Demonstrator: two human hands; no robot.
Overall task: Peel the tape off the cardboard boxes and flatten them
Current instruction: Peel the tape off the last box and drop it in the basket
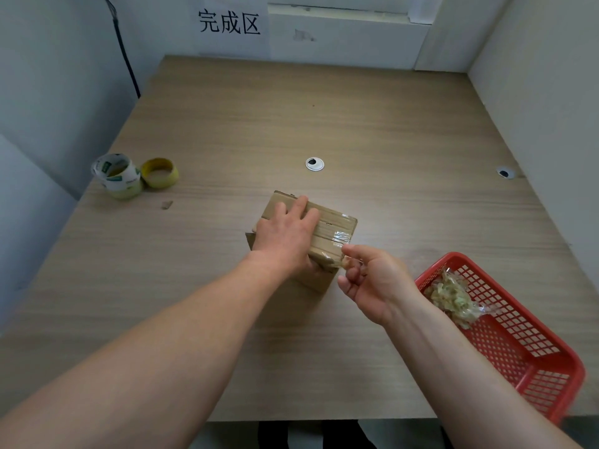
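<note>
One small brown cardboard box (327, 233) sitting near the middle of the wooden table (356, 124), slightly toward six o'clock, top flaps shut and sealed by a strip of clear tape (341, 238). Pressed flat on the box top from nine o'clock: the left hand (287, 236), fingers spread, thumb seemingly wrapped down the near side, holding the box rather than gripping any tape. Pinched at the box's five o'clock corner: the right hand (369, 280), thumb and forefinger closed on the lifted, crumpled end of the tape, other fingers curled.

Best pulled low and back along the strip, toward one o'clock, not straight up; a shallow angle likely keeps the film whole and spares the paper surface. Steady downward weight from the left hand needed, since a light box will probably lift with the pull. Worth re-gripping closer to the peel line as the strip frees.

At four o'clock, well apart from the box, a red plastic mesh basket (518, 351) holding a wad of used tape (453, 296), the likely drop point. At ten o'clock, two tape rolls (134, 175), untouched.
</note>
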